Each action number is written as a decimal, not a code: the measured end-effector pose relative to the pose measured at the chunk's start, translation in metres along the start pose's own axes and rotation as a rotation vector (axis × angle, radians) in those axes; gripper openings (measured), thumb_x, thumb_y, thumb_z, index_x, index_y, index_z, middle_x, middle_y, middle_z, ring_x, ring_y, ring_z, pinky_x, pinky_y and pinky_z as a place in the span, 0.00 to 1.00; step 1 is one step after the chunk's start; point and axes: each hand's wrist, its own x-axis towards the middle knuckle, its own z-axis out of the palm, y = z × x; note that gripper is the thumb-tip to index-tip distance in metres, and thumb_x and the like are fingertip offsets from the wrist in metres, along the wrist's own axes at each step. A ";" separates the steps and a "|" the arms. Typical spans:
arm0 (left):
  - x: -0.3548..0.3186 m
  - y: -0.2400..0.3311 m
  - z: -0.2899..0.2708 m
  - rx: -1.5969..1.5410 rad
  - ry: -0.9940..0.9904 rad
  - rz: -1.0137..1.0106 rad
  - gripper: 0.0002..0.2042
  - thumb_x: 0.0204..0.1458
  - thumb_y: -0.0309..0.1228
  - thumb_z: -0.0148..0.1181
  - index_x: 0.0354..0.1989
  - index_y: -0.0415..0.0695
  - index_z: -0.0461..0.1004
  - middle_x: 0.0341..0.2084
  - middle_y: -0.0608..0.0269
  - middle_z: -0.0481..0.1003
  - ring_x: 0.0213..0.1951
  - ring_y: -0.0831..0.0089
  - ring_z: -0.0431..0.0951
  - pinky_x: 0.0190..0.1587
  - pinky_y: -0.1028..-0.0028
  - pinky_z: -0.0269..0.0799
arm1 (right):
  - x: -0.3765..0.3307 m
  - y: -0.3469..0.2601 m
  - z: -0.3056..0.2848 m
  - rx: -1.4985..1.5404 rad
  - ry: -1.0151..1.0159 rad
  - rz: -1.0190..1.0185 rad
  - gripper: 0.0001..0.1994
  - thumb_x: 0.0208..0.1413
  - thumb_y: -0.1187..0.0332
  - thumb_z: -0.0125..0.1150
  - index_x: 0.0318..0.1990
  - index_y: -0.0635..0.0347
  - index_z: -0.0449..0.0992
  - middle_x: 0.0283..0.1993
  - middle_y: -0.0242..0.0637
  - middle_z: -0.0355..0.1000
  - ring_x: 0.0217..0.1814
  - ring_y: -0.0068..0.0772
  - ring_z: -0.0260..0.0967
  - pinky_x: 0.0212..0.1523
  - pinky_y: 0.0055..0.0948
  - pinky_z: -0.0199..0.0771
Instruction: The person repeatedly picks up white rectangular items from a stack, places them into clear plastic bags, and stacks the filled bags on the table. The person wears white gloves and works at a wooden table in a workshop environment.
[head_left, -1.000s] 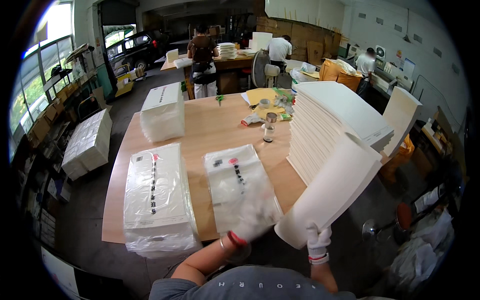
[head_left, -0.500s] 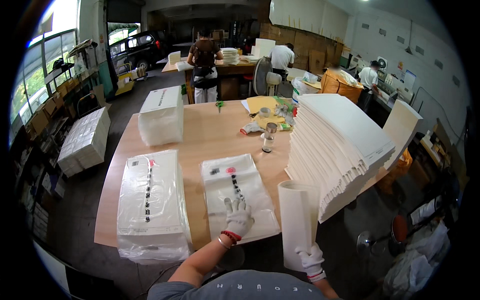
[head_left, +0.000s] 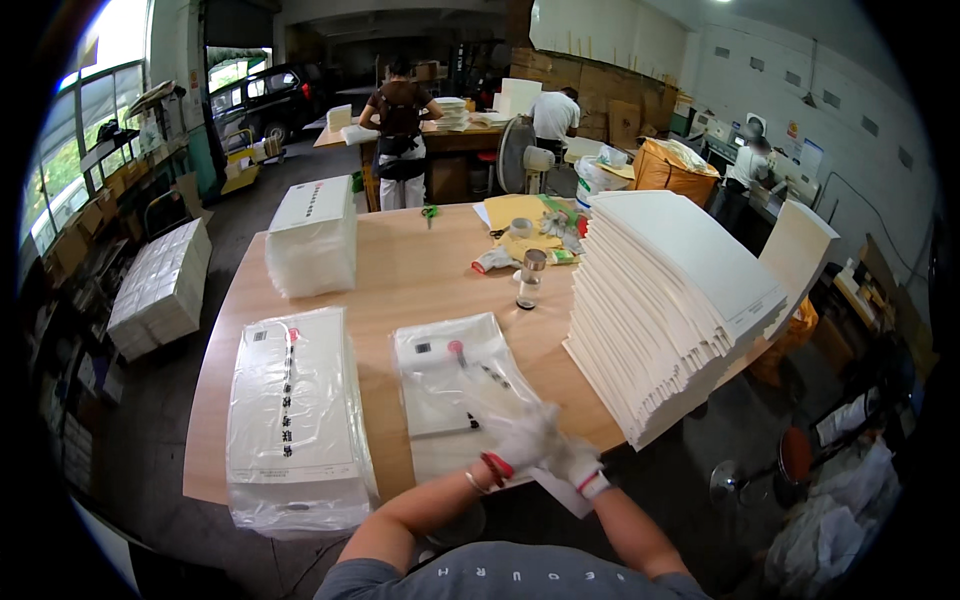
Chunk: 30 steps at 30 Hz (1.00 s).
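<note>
Both gloved hands, left hand [head_left: 522,437] and right hand [head_left: 572,460], grip the clear plastic bag [head_left: 455,385] at its near edge, left of the tall sheet stack [head_left: 665,300]. One filled bag pile [head_left: 293,420] lies further left of the stack; by that showing, bagging is partly done and most sheets remain.

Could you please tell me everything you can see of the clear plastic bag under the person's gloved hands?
The bag is thin, clear, crinkly plastic with small dark and red printed marks and something flat and white inside. It lies flat near the wooden table's front edge, between a taller bagged stack and the tall pile of white sheets. The left hand and right hand, in white gloves, meet at its near right corner.
</note>
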 end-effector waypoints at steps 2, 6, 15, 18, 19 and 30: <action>0.000 0.007 -0.021 -0.219 -0.130 -0.350 0.19 0.45 0.32 0.54 0.47 0.44 0.65 0.27 0.49 0.73 0.31 0.53 0.75 0.35 0.61 0.70 | 0.015 0.005 0.006 0.088 0.075 0.058 0.23 0.42 0.50 0.62 0.39 0.59 0.71 0.44 0.44 0.69 0.42 0.51 0.69 0.40 0.45 0.69; -0.037 -0.051 -0.019 -0.270 -0.189 -0.621 0.21 0.44 0.32 0.56 0.49 0.44 0.63 0.27 0.52 0.73 0.29 0.54 0.75 0.33 0.59 0.70 | 0.027 -0.044 -0.032 0.170 0.376 0.233 0.23 0.51 0.48 0.51 0.45 0.56 0.67 0.46 0.49 0.67 0.46 0.54 0.67 0.44 0.45 0.66; -0.164 -0.203 0.045 0.308 0.324 -0.602 0.12 0.46 0.30 0.53 0.39 0.41 0.66 0.29 0.52 0.71 0.31 0.57 0.73 0.36 0.62 0.69 | 0.096 -0.021 0.006 0.029 -0.099 0.191 0.30 0.56 0.56 0.39 0.64 0.54 0.43 0.40 0.56 0.70 0.42 0.59 0.68 0.42 0.51 0.66; -0.141 -0.154 0.001 -0.315 0.270 -1.132 0.11 0.46 0.31 0.55 0.36 0.41 0.66 0.30 0.50 0.71 0.32 0.56 0.73 0.36 0.63 0.68 | 0.067 -0.008 0.018 0.109 -0.188 0.143 0.36 0.55 0.56 0.43 0.65 0.56 0.31 0.42 0.61 0.69 0.42 0.60 0.68 0.44 0.51 0.64; -0.132 -0.130 -0.028 -0.257 0.157 -1.163 0.11 0.45 0.32 0.55 0.33 0.41 0.65 0.29 0.49 0.70 0.31 0.54 0.73 0.35 0.62 0.68 | 0.049 -0.009 0.018 0.137 -0.221 0.120 0.37 0.55 0.56 0.43 0.65 0.57 0.29 0.43 0.62 0.68 0.43 0.60 0.68 0.44 0.50 0.64; -0.201 0.032 -0.102 -0.021 -0.333 -1.046 0.11 0.51 0.38 0.51 0.36 0.43 0.65 0.34 0.48 0.68 0.35 0.48 0.72 0.35 0.55 0.67 | -0.130 -0.042 -0.012 0.331 -0.214 0.054 0.32 0.55 0.61 0.45 0.65 0.54 0.40 0.36 0.61 0.69 0.35 0.61 0.68 0.35 0.51 0.67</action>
